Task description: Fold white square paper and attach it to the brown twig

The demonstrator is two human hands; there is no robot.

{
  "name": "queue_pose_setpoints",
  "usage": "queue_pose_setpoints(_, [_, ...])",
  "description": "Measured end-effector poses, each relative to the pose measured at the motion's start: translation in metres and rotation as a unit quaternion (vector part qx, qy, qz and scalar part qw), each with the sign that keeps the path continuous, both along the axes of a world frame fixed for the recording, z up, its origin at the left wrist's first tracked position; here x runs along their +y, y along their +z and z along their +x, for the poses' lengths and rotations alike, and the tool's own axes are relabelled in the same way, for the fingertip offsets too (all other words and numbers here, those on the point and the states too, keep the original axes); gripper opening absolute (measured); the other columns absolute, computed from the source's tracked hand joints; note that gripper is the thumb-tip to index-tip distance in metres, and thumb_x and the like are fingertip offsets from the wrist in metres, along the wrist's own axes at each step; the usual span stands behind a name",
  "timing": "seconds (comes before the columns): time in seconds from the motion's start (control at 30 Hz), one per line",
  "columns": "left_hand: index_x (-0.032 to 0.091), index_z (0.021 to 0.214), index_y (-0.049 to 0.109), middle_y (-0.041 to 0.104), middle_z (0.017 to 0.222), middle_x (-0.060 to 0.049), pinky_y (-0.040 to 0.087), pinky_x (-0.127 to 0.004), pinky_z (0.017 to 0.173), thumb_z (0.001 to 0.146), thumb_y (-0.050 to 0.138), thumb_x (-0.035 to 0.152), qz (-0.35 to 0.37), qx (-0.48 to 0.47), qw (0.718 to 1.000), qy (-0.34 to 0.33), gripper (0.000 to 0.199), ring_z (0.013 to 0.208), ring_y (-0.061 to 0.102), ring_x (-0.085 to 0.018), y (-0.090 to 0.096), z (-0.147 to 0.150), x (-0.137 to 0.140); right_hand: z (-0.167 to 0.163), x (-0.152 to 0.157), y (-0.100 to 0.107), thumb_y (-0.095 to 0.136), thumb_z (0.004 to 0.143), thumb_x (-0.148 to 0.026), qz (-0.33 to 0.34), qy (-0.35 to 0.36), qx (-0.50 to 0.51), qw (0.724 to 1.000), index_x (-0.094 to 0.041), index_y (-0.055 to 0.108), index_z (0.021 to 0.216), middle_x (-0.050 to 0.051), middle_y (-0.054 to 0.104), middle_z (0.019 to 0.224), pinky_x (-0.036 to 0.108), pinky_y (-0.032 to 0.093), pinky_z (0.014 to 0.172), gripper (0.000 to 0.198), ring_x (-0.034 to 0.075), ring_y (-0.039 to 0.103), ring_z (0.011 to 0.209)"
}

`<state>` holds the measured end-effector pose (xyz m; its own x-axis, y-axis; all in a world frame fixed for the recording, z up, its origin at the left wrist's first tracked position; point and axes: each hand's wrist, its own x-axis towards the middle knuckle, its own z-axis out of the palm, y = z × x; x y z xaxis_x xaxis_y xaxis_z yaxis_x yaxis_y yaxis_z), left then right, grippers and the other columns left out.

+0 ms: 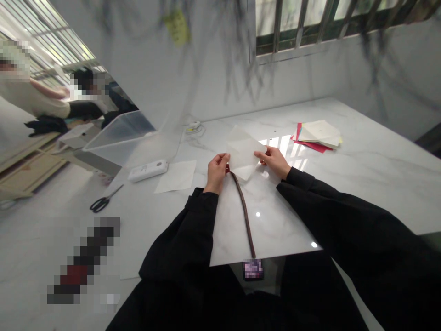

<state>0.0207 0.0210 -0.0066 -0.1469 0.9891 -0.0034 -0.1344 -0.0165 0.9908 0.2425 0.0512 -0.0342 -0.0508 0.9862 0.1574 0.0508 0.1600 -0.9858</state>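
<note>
Both of my hands hold a sheet of thin white paper point(244, 154) above the marbled tabletop. The fingers of my left hand point(217, 174) pinch its left edge, and those of my right hand point(274, 162) pinch the right edge. The paper is tilted and somewhat creased near its lower corner. Beneath the hands, a thin brown stick point(245, 212) runs down toward the table's front edge. Its upper end meets a small red piece point(227, 168) beside my left hand, partly covered by the fingers. Whether my left hand touches the red piece, I cannot tell.
Left on the table are another white sheet point(177, 176), a white oblong device point(148, 170), black scissors point(105, 200) and a clear plastic bin point(119, 138). Stacked coloured papers point(319, 134) lie back right. A small lit screen point(253, 270) sits at the front edge. Two people are far left.
</note>
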Motion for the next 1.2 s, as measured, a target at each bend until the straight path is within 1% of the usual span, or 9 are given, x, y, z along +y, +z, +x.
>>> queue_pose_setpoints(0.17, [0.019,0.094,0.067,0.070,0.084,-0.001,0.047,-0.022,0.061,0.070,0.089,0.049,0.005,0.020,0.999,-0.029,0.044,0.067,0.060,-0.012,-0.0034,-0.0019,-0.0002,-0.0014,-0.0004,0.0019,0.087,0.071,-0.059,-0.032,-0.007,0.052,0.998,-0.018,0.071,0.086,0.002,0.067,0.071,0.028,0.053,0.058,0.047,0.015,0.060,0.063])
queue_pose_setpoints(0.33, [0.018,0.089,0.065,0.067,0.078,0.000,0.046,-0.023,0.061,0.070,0.090,0.048,0.011,0.031,0.999,-0.031,0.042,0.065,0.057,-0.011,-0.0058,-0.0035,0.0002,-0.0023,-0.0014,0.0028,0.090,0.068,-0.056,-0.056,0.007,0.096,0.994,-0.018,0.074,0.093,0.004,0.075,0.084,0.027,0.058,0.060,0.049,0.015,0.064,0.069])
queue_pose_setpoints(0.43, [0.018,0.087,0.065,0.065,0.077,0.000,0.046,-0.022,0.061,0.072,0.089,0.047,0.018,0.035,0.999,-0.033,0.040,0.064,0.056,-0.011,-0.0060,-0.0038,0.0002,-0.0026,-0.0021,0.0034,0.091,0.069,-0.053,-0.064,0.009,0.109,0.992,-0.018,0.074,0.094,0.005,0.076,0.087,0.026,0.059,0.060,0.046,0.016,0.065,0.072])
queue_pose_setpoints(0.7, [0.018,0.085,0.064,0.064,0.076,0.000,0.046,-0.023,0.060,0.073,0.089,0.046,0.024,0.041,0.998,-0.030,0.039,0.064,0.055,-0.011,-0.0052,-0.0026,-0.0001,-0.0033,-0.0020,0.0049,0.089,0.072,-0.046,-0.075,0.001,0.112,0.991,-0.017,0.075,0.092,0.004,0.075,0.086,0.024,0.058,0.059,0.038,0.013,0.064,0.069])
queue_pose_setpoints(0.93, [0.018,0.085,0.063,0.064,0.075,0.001,0.045,-0.022,0.058,0.072,0.089,0.047,0.022,0.040,0.998,-0.030,0.041,0.063,0.055,-0.011,-0.0059,-0.0028,0.0009,-0.0028,-0.0004,0.0033,0.089,0.070,-0.048,-0.059,-0.004,0.102,0.993,-0.016,0.075,0.086,0.002,0.071,0.079,0.024,0.054,0.058,0.038,0.013,0.061,0.065])
queue_pose_setpoints(1.2, [0.018,0.084,0.062,0.062,0.073,0.001,0.043,-0.022,0.058,0.073,0.089,0.044,0.027,0.038,0.998,-0.030,0.039,0.062,0.054,-0.010,-0.0049,-0.0020,0.0008,-0.0026,0.0001,0.0039,0.089,0.070,-0.051,-0.060,-0.006,0.094,0.994,-0.017,0.074,0.086,0.002,0.071,0.077,0.025,0.053,0.058,0.041,0.013,0.060,0.064])
